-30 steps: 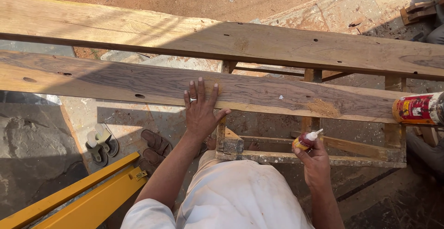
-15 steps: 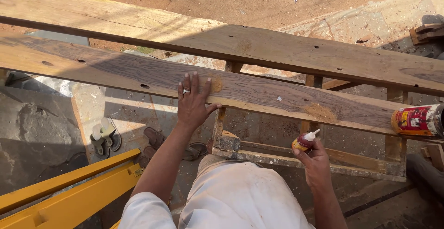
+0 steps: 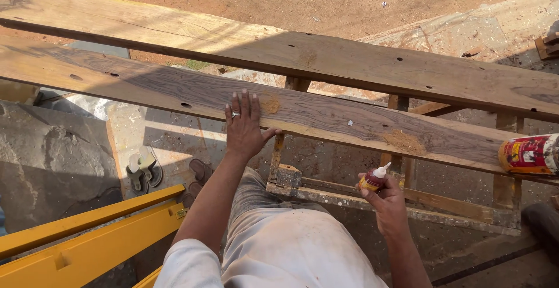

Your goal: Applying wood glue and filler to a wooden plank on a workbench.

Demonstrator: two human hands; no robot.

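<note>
Hidden or cut off: the red can (image 3: 529, 155) is clipped by the right frame edge; both planks are run out of view at each end; the lower body of the small bottle (image 3: 374, 179) is covered by the fingers; the sandals (image 3: 144, 168) on the ground are hard to make out.
Planks, count: two, the near plank (image 3: 349, 122) and the far plank (image 3: 361, 67), laid side by side on a wooden trestle (image 3: 402, 192).
Near plank, axis: long axis is set left to right, dropping slightly toward the right; two tan filler patches are seen on it.
Left hand (image 3: 244, 128): laid flat and open on the near plank, fingers spread, a ring worn; one filler patch lies just beside the fingertips.
Right hand (image 3: 387, 201): closed round the small bottle, held below the near plank's front edge.
Small bottle, direction: white nozzle is pointed up and to the right.
Yellow beams (image 3: 87, 235): two, at lower left.
</note>
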